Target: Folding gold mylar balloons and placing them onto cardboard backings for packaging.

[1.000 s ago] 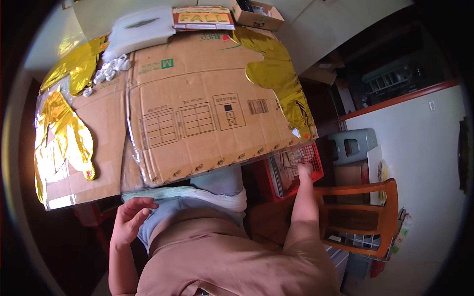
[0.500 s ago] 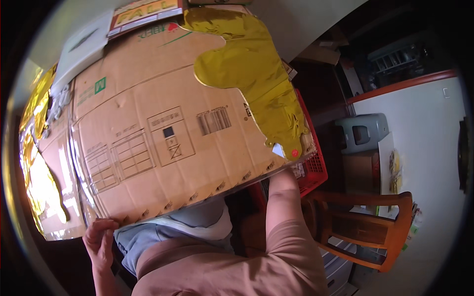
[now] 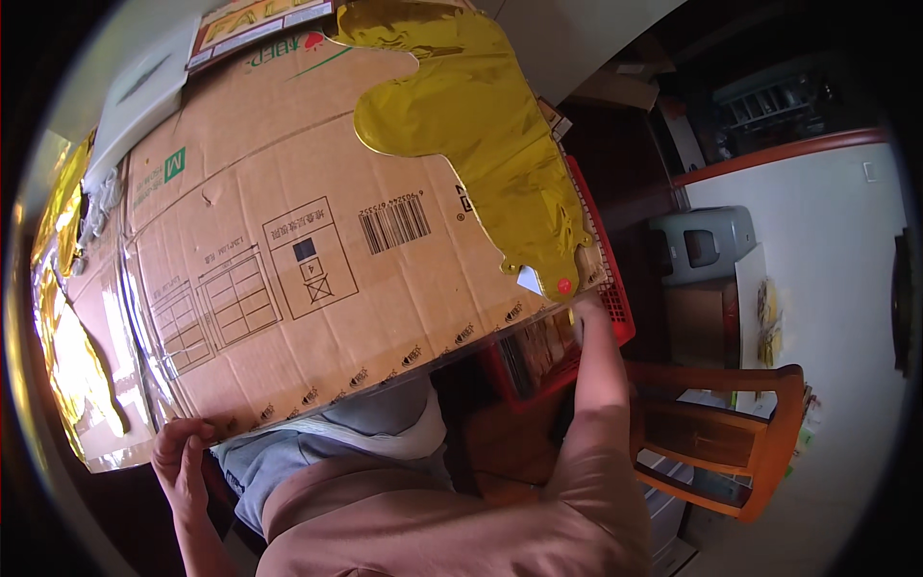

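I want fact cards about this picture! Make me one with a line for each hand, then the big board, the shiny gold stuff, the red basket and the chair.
Left hand: at the near edge of the board; grip unclear
Right hand: by the board's near right corner, at the basket; fingers not clearly visible
Board: big, brown, printed cardboard
Gold foil: wavy-edged piece on the board's right side; more at far left
Red basket: right, partly hidden by the board
Chair: wooden, lower right
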`<state>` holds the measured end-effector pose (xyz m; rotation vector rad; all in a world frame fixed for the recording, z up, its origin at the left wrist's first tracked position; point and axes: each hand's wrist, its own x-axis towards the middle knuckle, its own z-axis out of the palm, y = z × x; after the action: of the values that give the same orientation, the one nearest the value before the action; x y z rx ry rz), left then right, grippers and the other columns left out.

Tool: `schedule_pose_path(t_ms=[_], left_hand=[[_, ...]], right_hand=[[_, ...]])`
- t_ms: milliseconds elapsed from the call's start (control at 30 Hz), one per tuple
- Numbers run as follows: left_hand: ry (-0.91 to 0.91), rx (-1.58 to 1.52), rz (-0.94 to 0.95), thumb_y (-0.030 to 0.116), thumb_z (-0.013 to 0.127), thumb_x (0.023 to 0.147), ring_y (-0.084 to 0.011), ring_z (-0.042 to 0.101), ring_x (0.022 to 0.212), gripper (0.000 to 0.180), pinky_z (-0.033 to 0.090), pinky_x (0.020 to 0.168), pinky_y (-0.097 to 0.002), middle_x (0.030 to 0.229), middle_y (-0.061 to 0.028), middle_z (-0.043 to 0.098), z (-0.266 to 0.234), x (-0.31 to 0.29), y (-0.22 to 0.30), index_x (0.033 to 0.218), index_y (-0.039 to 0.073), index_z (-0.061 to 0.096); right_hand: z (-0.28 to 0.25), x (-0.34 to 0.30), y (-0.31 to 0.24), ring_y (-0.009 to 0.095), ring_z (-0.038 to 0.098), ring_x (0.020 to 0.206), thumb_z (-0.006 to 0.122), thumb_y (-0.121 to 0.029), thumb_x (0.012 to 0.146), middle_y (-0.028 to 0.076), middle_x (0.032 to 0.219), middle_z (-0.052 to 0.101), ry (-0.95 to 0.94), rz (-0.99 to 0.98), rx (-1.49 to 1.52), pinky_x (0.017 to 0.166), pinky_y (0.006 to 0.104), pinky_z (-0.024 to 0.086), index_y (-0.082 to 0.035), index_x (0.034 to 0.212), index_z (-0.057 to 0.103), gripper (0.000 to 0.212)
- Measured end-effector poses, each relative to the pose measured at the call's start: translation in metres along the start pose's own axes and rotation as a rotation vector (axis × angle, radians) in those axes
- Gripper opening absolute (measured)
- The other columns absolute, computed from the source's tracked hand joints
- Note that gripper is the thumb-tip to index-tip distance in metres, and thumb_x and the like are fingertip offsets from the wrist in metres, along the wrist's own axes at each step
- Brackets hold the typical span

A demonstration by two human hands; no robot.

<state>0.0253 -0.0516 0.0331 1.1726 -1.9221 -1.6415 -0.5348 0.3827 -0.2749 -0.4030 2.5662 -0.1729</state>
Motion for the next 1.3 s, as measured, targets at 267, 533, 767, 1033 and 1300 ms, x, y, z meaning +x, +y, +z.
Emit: schedule_pose_path(t_ms=[267, 533, 767, 1033, 1300], left_hand=[[-0.001, 0.075, 0.145, 0.003, 0.062, 0.093, -0.0174, 0.063, 0.087, 0.009, 0.047, 0.083, -0.0295, 0.092, -0.0089, 0.068, 0.011, -0.014, 0.006, 0.098, -0.003, 0.067], [-0.357, 0.414, 0.824, -0.013, 0.066, 0.065, -0.0261, 0.067, 0.075, 0.032, 0.053, 0.066, -0.0355, 0.082, -0.0088, 0.067, 0.072, 0.004, 0.029, 0.092, 0.004, 0.067], [-0.307, 0.463, 0.705, -0.015, 0.063, 0.07, -0.0282, 0.067, 0.077, 0.03, 0.054, 0.069, -0.0365, 0.083, -0.0117, 0.066, 0.067, 0.005, 0.016, 0.093, 0.004, 0.066], [-0.343, 0.455, 0.718, -0.01, 0.067, 0.068, -0.0296, 0.067, 0.08, 0.032, 0.054, 0.072, -0.0377, 0.087, -0.0126, 0.067, 0.063, 0.006, 0.015, 0.097, 0.004, 0.067], [-0.348, 0.474, 0.78, -0.01, 0.069, 0.067, -0.0282, 0.068, 0.08, 0.034, 0.055, 0.069, -0.0375, 0.087, -0.0105, 0.067, 0.062, 0.009, 0.017, 0.099, 0.004, 0.067]], right_hand=[[-0.034, -0.078, -0.054, 0.027, 0.05, 0.133, 0.069, -0.043, 0.087, 0.01, 0.151, 0.048, -0.492, -0.007, 0.474, 0.111, 0.0387, 0.037, -0.006, 0.143, 0.052, 0.069], [0.039, -0.059, -0.027, 0.02, 0.03, 0.147, 0.048, -0.052, 0.1, 0.008, 0.159, 0.038, -0.34, 0.195, 0.365, 0.12, 0.0344, 0.021, -0.01, 0.155, 0.035, 0.071], [0.042, -0.057, -0.019, 0.021, 0.024, 0.15, 0.044, -0.057, 0.1, 0.009, 0.164, 0.027, -0.419, 0.103, 0.422, 0.122, 0.0357, 0.017, -0.011, 0.156, 0.033, 0.074], [0.077, -0.056, 0.039, 0.024, 0.017, 0.153, 0.043, -0.059, 0.098, 0.01, 0.167, 0.017, -0.381, 0.109, 0.365, 0.124, 0.0364, 0.014, -0.014, 0.159, 0.026, 0.078], [0.039, -0.074, 0.025, 0.024, 0.016, 0.153, 0.043, -0.058, 0.098, 0.01, 0.167, 0.017, -0.358, 0.27, 0.422, 0.124, 0.0365, 0.014, -0.014, 0.159, 0.023, 0.078]])
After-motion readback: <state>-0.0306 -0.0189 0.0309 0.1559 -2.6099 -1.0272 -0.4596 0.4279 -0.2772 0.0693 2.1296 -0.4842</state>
